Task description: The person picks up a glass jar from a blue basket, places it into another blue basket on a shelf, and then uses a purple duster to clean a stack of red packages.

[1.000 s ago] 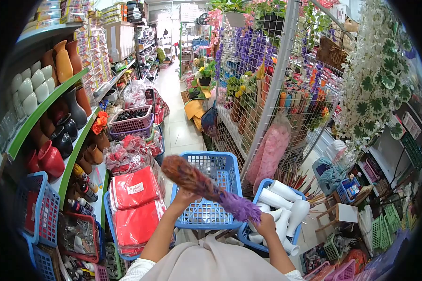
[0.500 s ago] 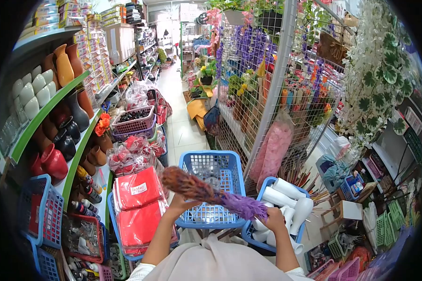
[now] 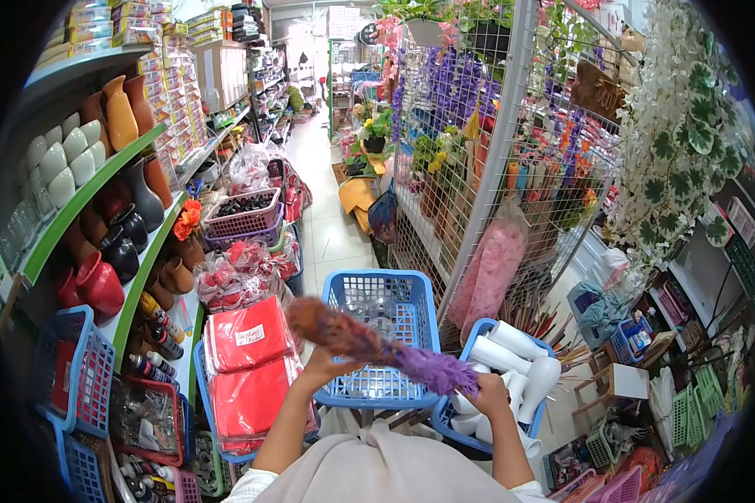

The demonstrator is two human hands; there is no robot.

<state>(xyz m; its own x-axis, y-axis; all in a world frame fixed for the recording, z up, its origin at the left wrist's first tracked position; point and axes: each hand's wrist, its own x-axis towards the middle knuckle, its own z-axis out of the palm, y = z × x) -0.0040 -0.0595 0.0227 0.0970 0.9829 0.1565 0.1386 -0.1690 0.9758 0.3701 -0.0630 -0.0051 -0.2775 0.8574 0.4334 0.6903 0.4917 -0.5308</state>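
Observation:
A long fluffy bundle (image 3: 369, 344), brown-orange at its left end and purple at its right, is held slantwise over a blue basket (image 3: 379, 402). My left hand (image 3: 323, 369) is under its brown part, with fingers partly hidden behind it; whether they are closed cannot be made out. At the purple end, my right hand (image 3: 488, 391) is closed around the tip. The blue basket below holds clear glass-like items. To the right, white vases (image 3: 541, 377) fill another blue basket, close to my right hand.
Red plastic-wrapped packs (image 3: 245, 335) lie in a basket on the left. Shelves with vases (image 3: 101, 289) rise further left. A wire mesh rack (image 3: 478, 168) with artificial flowers stands to the right. A tiled aisle (image 3: 331, 201) runs ahead.
The view has shifted slightly. The bundle's brown end looks more blurred, while both hands stay in nearly the same places on it.

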